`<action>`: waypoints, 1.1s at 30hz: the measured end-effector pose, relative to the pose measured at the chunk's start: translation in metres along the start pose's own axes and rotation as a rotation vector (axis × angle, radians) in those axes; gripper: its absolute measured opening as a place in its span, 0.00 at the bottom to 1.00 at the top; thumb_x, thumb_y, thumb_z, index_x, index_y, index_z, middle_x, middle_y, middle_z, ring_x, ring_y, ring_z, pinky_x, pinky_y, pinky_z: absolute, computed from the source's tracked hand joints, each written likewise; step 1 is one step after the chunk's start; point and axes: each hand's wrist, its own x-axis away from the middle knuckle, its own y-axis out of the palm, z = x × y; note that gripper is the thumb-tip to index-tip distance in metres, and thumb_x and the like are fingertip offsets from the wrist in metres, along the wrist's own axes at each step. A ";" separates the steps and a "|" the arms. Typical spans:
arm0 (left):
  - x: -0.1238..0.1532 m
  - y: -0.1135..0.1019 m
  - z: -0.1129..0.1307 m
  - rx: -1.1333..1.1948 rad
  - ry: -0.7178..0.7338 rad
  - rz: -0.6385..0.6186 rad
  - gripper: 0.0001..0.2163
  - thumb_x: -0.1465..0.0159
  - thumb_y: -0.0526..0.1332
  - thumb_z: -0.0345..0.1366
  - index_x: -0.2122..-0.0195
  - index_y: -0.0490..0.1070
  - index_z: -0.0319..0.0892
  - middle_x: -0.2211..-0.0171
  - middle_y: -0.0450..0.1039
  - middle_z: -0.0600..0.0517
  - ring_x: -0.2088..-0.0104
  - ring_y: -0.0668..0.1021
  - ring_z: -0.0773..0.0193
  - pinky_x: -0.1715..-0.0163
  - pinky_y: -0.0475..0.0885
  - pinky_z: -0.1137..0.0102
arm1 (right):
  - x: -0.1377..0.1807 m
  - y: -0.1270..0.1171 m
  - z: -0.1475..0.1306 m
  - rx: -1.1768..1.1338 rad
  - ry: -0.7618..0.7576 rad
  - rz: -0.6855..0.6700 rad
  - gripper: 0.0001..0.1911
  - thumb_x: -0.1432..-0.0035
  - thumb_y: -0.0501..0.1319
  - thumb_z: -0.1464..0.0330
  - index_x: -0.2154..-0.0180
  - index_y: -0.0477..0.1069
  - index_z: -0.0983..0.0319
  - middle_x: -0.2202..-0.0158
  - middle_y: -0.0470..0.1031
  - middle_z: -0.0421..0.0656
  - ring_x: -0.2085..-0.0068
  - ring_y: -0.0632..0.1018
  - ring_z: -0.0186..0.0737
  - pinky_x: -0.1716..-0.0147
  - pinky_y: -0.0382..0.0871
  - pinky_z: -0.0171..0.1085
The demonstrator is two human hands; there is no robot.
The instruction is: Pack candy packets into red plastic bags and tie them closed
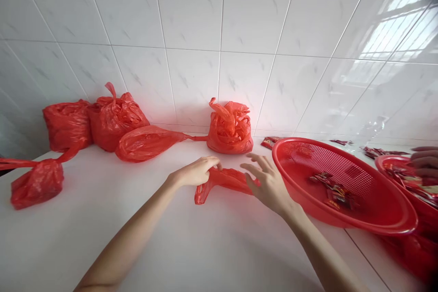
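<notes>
A flat, crumpled red plastic bag (232, 179) lies on the white tabletop in front of me. My left hand (195, 171) is at its left end, fingers curled closed on the edge of the bag; the fingertips are partly hidden. Over the bag's right end is my right hand (268, 187), open with its fingers spread and nothing held. Just behind, against the wall, stands a filled red plastic bag (230, 134) with its handles gathered on top. A large red plastic basket (342, 159) with perforated walls is right of my right hand, with small wrapped packets (337, 191) inside.
Two full red bags (116, 121) stand at the back left, near a loose puffed bag (147, 143) and a smaller red bag (37, 185). At the right edge, another person's hand (426, 162) is over a second red basket (383, 160) of packets. A tiled wall bounds the back.
</notes>
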 end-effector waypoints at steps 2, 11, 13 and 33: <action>-0.001 0.001 0.006 0.015 0.020 0.062 0.22 0.45 0.48 0.21 0.55 0.70 0.49 0.49 0.74 0.53 0.49 0.75 0.60 0.51 0.72 0.68 | -0.009 0.005 -0.005 -0.020 -0.061 -0.194 0.17 0.35 0.52 0.76 0.54 0.78 0.60 0.51 0.76 0.49 0.53 0.74 0.44 0.54 0.69 0.43; -0.004 0.004 0.014 0.069 0.013 0.310 0.15 0.42 0.46 0.20 0.72 0.69 0.42 0.39 0.68 0.51 0.40 0.72 0.59 0.45 0.71 0.65 | -0.022 0.045 -0.019 0.200 0.155 -0.543 0.16 0.35 0.51 0.75 0.64 0.77 0.62 0.50 0.74 0.52 0.52 0.75 0.46 0.51 0.62 0.42; -0.006 0.006 0.012 0.007 -0.022 0.348 0.17 0.42 0.47 0.19 0.72 0.72 0.41 0.38 0.68 0.49 0.40 0.71 0.58 0.43 0.70 0.64 | -0.025 0.049 -0.018 0.223 0.234 -0.545 0.17 0.38 0.49 0.79 0.63 0.75 0.63 0.56 0.76 0.50 0.60 0.76 0.42 0.58 0.61 0.38; 0.004 0.002 0.015 -0.438 -0.431 -0.036 0.36 0.51 0.60 0.18 0.40 0.64 0.49 0.27 0.36 0.39 0.45 0.75 0.43 0.57 0.76 0.58 | -0.034 0.022 -0.019 0.398 0.550 -0.548 0.13 0.36 0.55 0.67 0.53 0.72 0.62 0.51 0.69 0.53 0.67 0.77 0.40 0.72 0.61 0.35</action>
